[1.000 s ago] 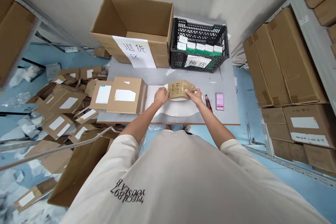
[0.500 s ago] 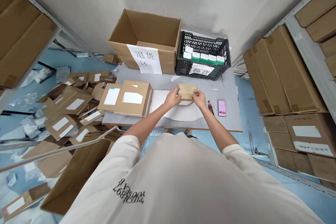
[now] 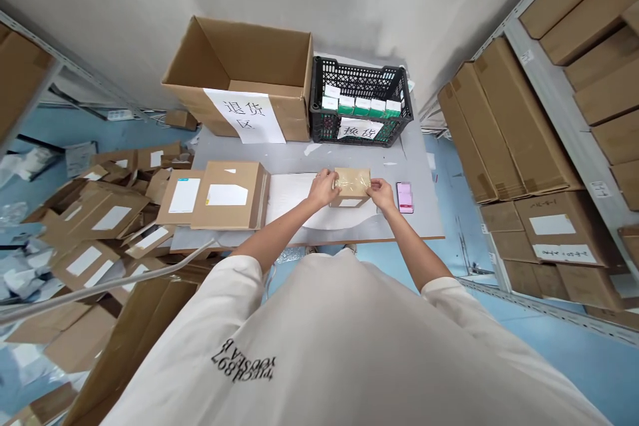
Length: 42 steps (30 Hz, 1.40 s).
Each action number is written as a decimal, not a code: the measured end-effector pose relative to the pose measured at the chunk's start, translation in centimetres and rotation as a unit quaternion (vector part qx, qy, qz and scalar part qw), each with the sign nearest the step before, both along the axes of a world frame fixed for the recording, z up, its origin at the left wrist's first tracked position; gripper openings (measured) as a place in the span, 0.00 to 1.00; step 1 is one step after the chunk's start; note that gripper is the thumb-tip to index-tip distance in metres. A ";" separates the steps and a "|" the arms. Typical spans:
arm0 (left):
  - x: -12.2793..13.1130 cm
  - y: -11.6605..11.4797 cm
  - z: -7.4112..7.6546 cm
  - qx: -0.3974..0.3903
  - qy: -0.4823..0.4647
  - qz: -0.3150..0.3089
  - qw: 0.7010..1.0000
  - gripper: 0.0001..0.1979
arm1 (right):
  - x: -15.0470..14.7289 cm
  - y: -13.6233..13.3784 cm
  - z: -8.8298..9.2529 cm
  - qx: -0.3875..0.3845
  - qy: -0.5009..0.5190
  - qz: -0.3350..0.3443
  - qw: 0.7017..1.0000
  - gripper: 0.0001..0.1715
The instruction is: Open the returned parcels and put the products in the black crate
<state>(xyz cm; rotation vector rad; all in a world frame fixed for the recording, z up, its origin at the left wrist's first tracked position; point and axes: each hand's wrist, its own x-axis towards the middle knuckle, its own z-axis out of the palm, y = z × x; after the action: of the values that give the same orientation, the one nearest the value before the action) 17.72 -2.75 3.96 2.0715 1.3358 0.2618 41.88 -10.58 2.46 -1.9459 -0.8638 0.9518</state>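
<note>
Two hands pinch a small brown parcel point(image 3: 352, 181) over the white sheet point(image 3: 289, 190) on the table point(image 3: 424, 213).
The left hand point(image 3: 323, 188) and right hand point(image 3: 382, 193) each clamp their fingers on one end, seemingly to steady its glossy taped top. Its underside and the far fingertips are hidden.

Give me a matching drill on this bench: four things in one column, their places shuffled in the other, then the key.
Things:
1 small brown box
2 pink phone
3 black crate
4 big open carton

Places:
A back of the table, paper sign on its front
B held between the left hand and right hand
C flat on the table, right of the right hand
D holds green-and-white packs

Pairs: 1-B, 2-C, 3-D, 4-A
</note>
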 end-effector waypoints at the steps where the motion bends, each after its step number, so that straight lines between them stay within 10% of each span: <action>1: 0.1 -0.1 0.2 0.018 0.013 -0.017 1.000 0.17 | 0.0 -0.1 0.0 -0.007 0.000 0.001 1.000 0.23; 7: 1.2 -1.5 1.8 0.060 0.029 -0.154 0.986 0.11 | 0.0 0.1 0.3 0.008 -0.003 0.009 1.000 0.18; 18: -2.5 -1.9 3.9 0.027 0.021 0.034 0.999 0.14 | -6.2 3.5 0.2 0.049 0.128 0.124 0.983 0.18; 31: -11.8 -1.6 -0.9 -0.055 0.019 0.203 0.978 0.12 | -8.6 0.3 -4.6 -0.029 0.015 0.088 0.996 0.12; 42: -6.1 -2.7 -4.4 -0.149 0.004 0.116 0.982 0.19 | -2.2 -3.1 -4.0 -0.051 -0.027 0.048 0.997 0.18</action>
<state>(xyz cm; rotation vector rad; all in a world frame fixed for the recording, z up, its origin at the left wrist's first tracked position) 11.64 -5.47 -0.48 1.6738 1.5213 0.1412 39.65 -13.64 -1.53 -2.0394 -0.9648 1.0208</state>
